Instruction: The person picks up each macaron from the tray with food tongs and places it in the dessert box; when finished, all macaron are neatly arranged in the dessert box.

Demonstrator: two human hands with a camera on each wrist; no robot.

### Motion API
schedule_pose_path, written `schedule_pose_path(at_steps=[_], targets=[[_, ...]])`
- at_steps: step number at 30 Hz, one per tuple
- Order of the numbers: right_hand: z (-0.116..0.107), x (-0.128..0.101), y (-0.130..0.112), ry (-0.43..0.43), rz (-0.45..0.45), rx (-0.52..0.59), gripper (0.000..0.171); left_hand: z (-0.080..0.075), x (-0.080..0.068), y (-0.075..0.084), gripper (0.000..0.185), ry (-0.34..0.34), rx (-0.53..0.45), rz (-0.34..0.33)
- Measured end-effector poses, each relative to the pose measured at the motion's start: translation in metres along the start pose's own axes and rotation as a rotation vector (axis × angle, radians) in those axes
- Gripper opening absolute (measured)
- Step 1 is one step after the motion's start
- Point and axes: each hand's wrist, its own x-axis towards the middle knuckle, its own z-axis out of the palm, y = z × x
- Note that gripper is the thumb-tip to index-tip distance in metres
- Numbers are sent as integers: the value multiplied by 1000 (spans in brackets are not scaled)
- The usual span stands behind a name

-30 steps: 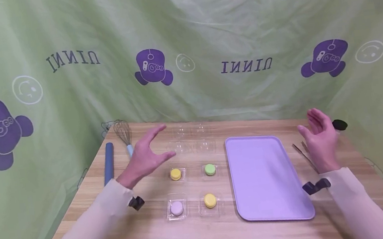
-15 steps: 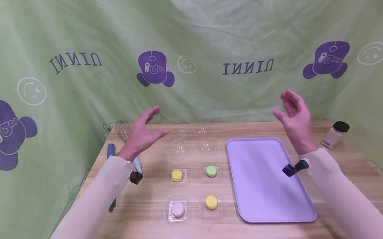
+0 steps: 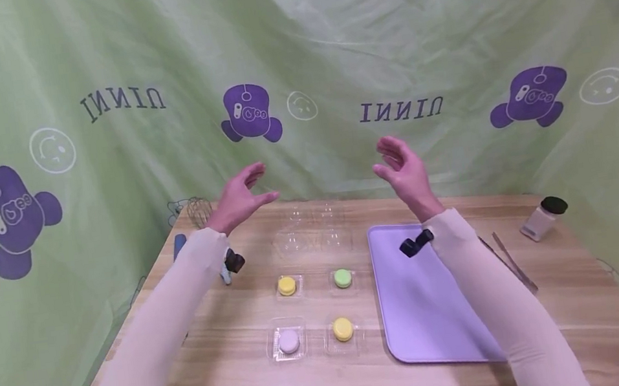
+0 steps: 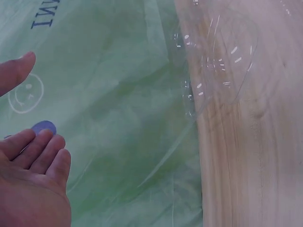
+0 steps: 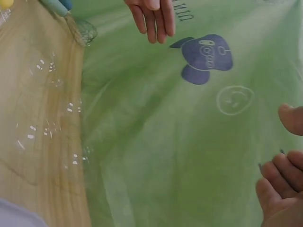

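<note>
A green cloth printed with purple figures hangs behind my wooden table [image 3: 241, 384], and I take the clear lid [image 3: 311, 228] at the far edge as my mark. Left of the lid, near the cloth, lie a blue rolling pin [image 3: 178, 245] and a whisk [image 3: 200, 212]. My left hand [image 3: 239, 197] is raised above the table just left of the lid, fingers straight and spread, holding nothing. On the near side of the lid a clear tray holds four macarons: a yellow one [image 3: 286, 285] and a green one [image 3: 343, 277] closer to the lid, a lilac one [image 3: 289, 341] and another yellow one [image 3: 342, 328] nearer to me. My right hand [image 3: 403, 174] is up in the air just right of the lid, palm facing the left hand, fingers loose and empty. Right of the lid lies the purple tray [image 3: 419, 309], my right sleeve crossing it; beyond that lie tongs [image 3: 512, 261] and a black-capped jar [image 3: 542, 218].
</note>
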Motion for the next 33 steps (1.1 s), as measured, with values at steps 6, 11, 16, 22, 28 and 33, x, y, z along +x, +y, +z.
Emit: schedule_pose_path(at_steps=[6, 11, 16, 22, 28, 33], targets=[[38, 23, 14, -165, 68, -104, 63, 10, 18, -13, 87, -26, 8, -26], [63, 40, 26, -253, 170, -185, 63, 18, 30, -21, 89, -24, 37, -58], [80, 52, 40, -286, 275, -157, 60, 24, 37, -31, 87, -33, 61, -112], [102, 56, 52, -305, 353, -133, 58, 27, 35, -44, 86, -86, 98, -209], [123, 52, 57, -378, 387, -198, 61, 29, 36, -54, 83, -135, 105, -257], [134, 45, 64, -416, 443, -211, 65, 36, 39, -63, 83, -193, 125, -277]])
